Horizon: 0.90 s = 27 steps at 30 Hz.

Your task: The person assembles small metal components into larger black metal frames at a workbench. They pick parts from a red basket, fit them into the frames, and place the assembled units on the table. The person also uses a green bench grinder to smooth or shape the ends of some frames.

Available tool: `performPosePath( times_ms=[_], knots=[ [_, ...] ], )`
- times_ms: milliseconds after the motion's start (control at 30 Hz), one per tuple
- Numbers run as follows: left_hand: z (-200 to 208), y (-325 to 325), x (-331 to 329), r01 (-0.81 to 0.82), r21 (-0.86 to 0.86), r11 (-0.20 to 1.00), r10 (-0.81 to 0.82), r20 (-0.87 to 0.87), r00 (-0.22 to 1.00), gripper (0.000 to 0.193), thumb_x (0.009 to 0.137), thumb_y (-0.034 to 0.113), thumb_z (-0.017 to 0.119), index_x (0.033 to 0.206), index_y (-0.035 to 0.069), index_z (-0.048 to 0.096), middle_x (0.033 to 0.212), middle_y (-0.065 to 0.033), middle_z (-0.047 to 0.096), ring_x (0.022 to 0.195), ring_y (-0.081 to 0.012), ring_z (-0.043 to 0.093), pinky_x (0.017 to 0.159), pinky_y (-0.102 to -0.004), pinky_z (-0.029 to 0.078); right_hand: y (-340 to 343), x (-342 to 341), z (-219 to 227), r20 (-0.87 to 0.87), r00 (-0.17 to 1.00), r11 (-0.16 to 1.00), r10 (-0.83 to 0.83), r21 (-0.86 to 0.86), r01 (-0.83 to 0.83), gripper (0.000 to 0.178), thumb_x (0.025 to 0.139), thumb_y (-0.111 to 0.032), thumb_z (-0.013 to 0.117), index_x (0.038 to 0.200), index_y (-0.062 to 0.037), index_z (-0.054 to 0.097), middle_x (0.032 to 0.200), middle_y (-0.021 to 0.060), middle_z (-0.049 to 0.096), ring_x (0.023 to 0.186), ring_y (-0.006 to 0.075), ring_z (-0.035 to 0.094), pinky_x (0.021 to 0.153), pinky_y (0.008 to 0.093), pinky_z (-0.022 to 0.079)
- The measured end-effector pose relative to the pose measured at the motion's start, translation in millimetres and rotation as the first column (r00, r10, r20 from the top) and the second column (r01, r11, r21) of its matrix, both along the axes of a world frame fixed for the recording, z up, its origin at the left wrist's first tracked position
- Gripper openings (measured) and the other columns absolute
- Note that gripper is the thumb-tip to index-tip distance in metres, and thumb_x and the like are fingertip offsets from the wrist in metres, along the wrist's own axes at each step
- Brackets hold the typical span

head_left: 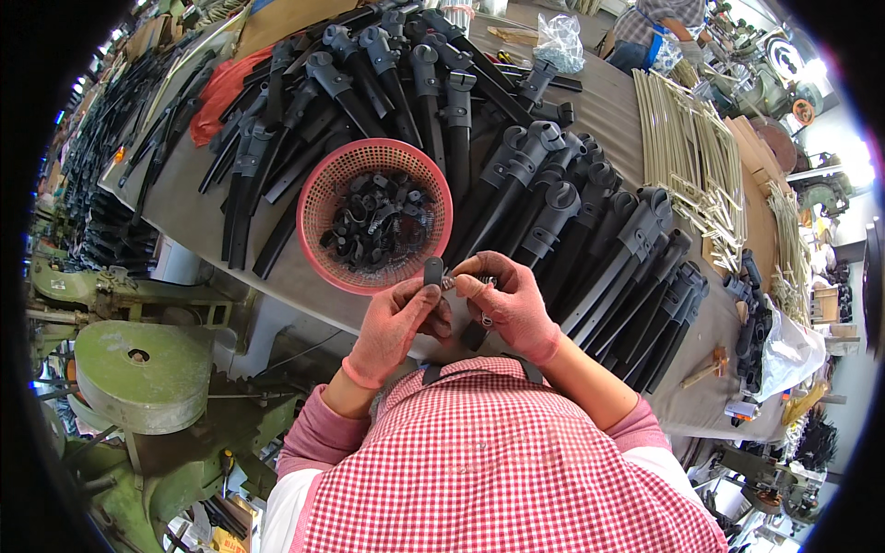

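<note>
My left hand point(392, 330), in a pinkish glove, pinches a small black plastic part point(433, 269) upright between thumb and fingers. A small metal coil spring point(449, 283) sits against that part's side, gripped at its other end by the fingertips of my gloved right hand point(518, 309). More coil springs point(487, 320) show under the curled fingers of my right hand. Just beyond both hands stands a round pink plastic basket point(310, 241). It holds a heap of small black plastic parts point(378, 217) with loose springs among them.
Black tubes with grey joint fittings point(553, 221) lie in piles around the basket on the cloth-covered table point(599, 111). Bundles of pale rods point(687, 157) are at the right. A green machine point(138, 373) stands at the left. Another person point(659, 28) is at the far right.
</note>
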<state>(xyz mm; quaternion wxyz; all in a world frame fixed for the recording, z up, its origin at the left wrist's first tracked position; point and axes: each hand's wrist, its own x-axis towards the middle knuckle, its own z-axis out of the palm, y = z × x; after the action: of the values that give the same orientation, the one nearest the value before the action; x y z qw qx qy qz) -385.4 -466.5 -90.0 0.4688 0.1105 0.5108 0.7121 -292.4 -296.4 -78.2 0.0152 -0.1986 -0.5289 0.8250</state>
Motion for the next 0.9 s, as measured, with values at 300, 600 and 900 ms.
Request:
performPosePath(
  times_ms=[300,600,900],
  knots=[
    [-22.8,-6.3,10.3,0.048,0.022,0.999,-0.046,-0.072,0.996,0.012,0.106,0.008,0.044,0.112,0.001,0.051,0.088,-0.0072,0.064,0.074,-0.0128,0.067,0.069,-0.0251,0.058,-2.5,14.4,-16.1,0.136,0.988,0.995,0.077,0.056,-0.085,0.019,0.094,-0.012,0.069,0.107,0.0011,0.066,0.073,-0.0038,0.058,0.057,0.0006,0.048,0.050,0.0170,0.036],
    [-54.0,-13.0,23.7,-0.037,0.125,0.991,0.031,0.052,0.998,0.012,0.105,0.009,0.045,0.116,0.003,0.048,0.098,-0.0085,0.063,0.083,-0.0130,0.065,0.077,-0.0280,0.058,-18.5,12.8,-34.0,0.036,0.997,0.833,0.067,0.548,-0.076,0.025,0.092,-0.010,0.066,0.111,0.0060,0.065,0.088,0.0102,0.066,0.074,0.0143,0.062,0.065,0.0271,0.050],
    [-106.3,-3.9,-4.4,-0.044,-0.196,0.980,-0.035,-0.380,0.925,0.018,0.105,0.013,0.049,0.118,0.003,0.055,0.094,-0.0061,0.065,0.078,-0.0111,0.065,0.070,-0.0273,0.055,-8.5,-2.7,-84.8,0.065,0.974,0.406,0.216,0.901,-0.150,0.023,0.088,-0.018,0.066,0.102,-0.0015,0.058,0.101,0.0210,0.066,0.091,0.0414,0.065,0.076,0.0463,0.053]
  ],
)
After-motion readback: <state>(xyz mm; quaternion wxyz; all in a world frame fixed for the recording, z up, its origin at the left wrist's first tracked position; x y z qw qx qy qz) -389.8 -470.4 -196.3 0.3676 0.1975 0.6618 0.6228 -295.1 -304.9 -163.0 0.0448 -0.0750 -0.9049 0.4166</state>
